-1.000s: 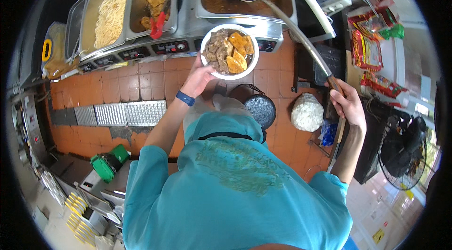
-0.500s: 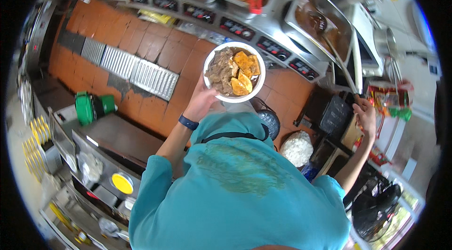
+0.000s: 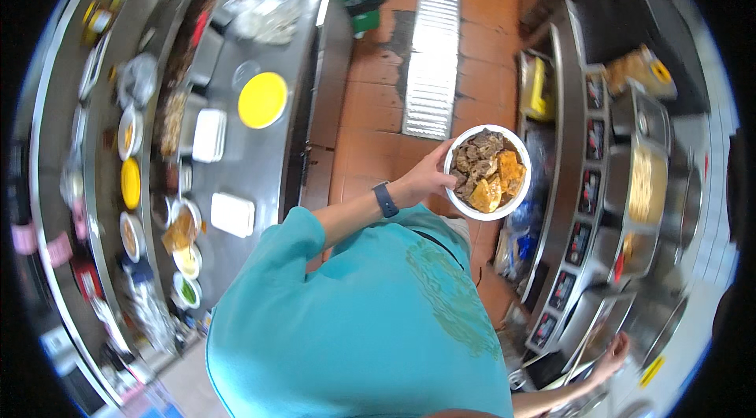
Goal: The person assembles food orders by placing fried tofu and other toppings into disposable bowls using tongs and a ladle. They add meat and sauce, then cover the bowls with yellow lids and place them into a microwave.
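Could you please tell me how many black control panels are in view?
6 control panels, in one row along the right steel counter, from beside the tan package down toward the right hand; no others show.

An upright white bowl [image 3: 487, 216] holds brown-and-golden food [image 3: 486, 170].

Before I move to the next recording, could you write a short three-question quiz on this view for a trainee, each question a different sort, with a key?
1. Which of the person's hands holds the white bowl?

2. True or false: the noodles are in a metal tray on the picture's right side.

3. What colour is the large round disc on the steel counter at the picture's left?
A) red
B) yellow
C) blue

Key:
1. The left hand, its grip at the bowl's left side.
2. True.
3. B.
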The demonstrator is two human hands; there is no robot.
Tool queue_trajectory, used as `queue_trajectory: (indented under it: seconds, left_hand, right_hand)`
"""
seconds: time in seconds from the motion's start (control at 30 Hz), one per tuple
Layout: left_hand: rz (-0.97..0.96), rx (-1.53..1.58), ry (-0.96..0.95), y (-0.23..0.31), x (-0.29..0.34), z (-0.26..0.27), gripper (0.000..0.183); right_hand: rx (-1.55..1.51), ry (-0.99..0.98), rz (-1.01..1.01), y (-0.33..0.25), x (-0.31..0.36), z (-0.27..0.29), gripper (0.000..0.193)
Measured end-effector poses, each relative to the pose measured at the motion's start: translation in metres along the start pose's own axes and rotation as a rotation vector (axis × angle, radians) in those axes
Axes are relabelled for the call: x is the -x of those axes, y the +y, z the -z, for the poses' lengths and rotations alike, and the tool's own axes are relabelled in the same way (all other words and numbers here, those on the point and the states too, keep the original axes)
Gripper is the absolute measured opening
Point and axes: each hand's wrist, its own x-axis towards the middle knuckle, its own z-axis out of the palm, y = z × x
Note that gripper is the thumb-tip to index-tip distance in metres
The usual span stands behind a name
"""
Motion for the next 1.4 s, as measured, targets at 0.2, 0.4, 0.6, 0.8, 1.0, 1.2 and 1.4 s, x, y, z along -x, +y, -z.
queue_trajectory:
  seconds: [0.2, 0.4, 0.6, 0.8, 1.0, 1.2, 1.4]
  left_hand:
    - [-0.265, 0.179, 0.348, 0.043, 0.086, 0.082, 0.088]
    - [-0.484, 0.497, 0.817, 0.054, 0.161, 0.147, 0.088]
    - [-0.886, 0.661, 1.079, 0.065, 0.214, 0.202, 0.090]
    - [-1.042, 0.891, 1.424, 0.082, 0.222, 0.223, 0.079]
    - [-1.100, 1.027, 1.560, 0.096, 0.215, 0.235, 0.071]
    - [-1.120, 1.128, 1.552, 0.095, 0.209, 0.257, 0.076]
    - [-1.137, 1.058, 1.479, 0.099, 0.203, 0.270, 0.080]
  right_hand:
    - [-0.438, -0.519, 0.352, -0.353, -0.106, -0.249, 0.025]
    - [-0.228, -0.828, 1.052, -0.710, 0.011, -0.461, 0.020]
    - [-0.417, -1.124, 1.722, -0.949, 0.214, -0.614, 0.019]
    - [-0.379, -0.617, 2.113, -1.164, 0.381, -0.731, 0.026]
    - [0.561, -0.274, 2.478, -1.224, 0.461, -0.794, 0.037]
    - [0.629, -0.506, 2.459, -1.250, 0.453, -0.747, 0.049]
    - [0.523, -0.500, 2.561, -1.231, 0.430, -0.695, 0.044]
